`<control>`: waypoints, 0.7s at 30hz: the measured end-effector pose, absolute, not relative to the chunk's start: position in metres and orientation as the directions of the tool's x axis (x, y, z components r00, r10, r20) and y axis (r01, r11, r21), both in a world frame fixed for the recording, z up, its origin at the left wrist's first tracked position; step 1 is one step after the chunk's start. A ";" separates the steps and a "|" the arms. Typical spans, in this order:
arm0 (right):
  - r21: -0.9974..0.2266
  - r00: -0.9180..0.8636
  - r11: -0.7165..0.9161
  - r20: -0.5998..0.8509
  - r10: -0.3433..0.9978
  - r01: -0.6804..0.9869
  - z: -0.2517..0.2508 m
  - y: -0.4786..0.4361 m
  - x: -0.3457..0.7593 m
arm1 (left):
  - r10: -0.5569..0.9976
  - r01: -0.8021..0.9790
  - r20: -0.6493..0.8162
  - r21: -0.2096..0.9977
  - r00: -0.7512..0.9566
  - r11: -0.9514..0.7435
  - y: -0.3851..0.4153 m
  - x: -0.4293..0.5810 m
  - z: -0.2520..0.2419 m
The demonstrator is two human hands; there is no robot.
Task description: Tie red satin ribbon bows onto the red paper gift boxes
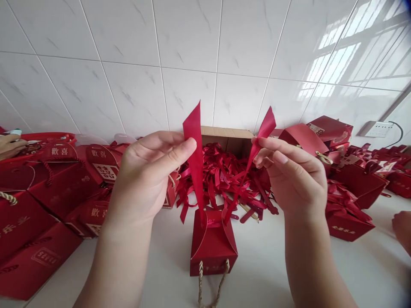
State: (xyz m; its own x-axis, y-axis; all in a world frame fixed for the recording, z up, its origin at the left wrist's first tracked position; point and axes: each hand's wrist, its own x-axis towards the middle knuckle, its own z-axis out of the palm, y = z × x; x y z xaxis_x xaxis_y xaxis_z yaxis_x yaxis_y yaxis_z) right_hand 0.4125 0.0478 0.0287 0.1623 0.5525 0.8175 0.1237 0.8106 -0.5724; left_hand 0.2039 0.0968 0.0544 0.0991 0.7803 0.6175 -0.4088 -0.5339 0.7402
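Observation:
A small red gift box [212, 244] with a rope handle [210, 284] stands on the white counter [263, 278] in front of me. A red ribbon [196, 162] passes through its top, with both ends held up. My left hand [147, 175] pinches the left end between thumb and fingers. My right hand [293, 175] pinches the right ribbon end [265, 128], which runs down to the box top.
A heap of loose red ribbons [231, 179] lies behind the box, by a cardboard carton [227, 137]. Red gift boxes [51, 192] crowd the left, and more red gift boxes [349, 184] sit on the right. Another person's hand [9, 145] shows far left, another hand [403, 229] at the right edge. A wall socket [379, 128] is at right.

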 end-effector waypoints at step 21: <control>-0.603 0.138 0.790 0.796 0.589 0.109 0.028 0.047 0.410 | 0.771 -0.384 0.628 0.741 0.107 -0.551 0.097 0.204 0.053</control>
State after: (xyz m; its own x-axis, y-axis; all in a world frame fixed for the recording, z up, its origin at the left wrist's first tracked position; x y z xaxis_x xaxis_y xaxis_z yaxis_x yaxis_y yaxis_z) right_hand 0.4099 0.0472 0.0280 0.1382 0.5891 0.7961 0.1095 0.7898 -0.6035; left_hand 0.2036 0.0966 0.0525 0.1068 0.7709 0.6279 -0.3839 -0.5506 0.7413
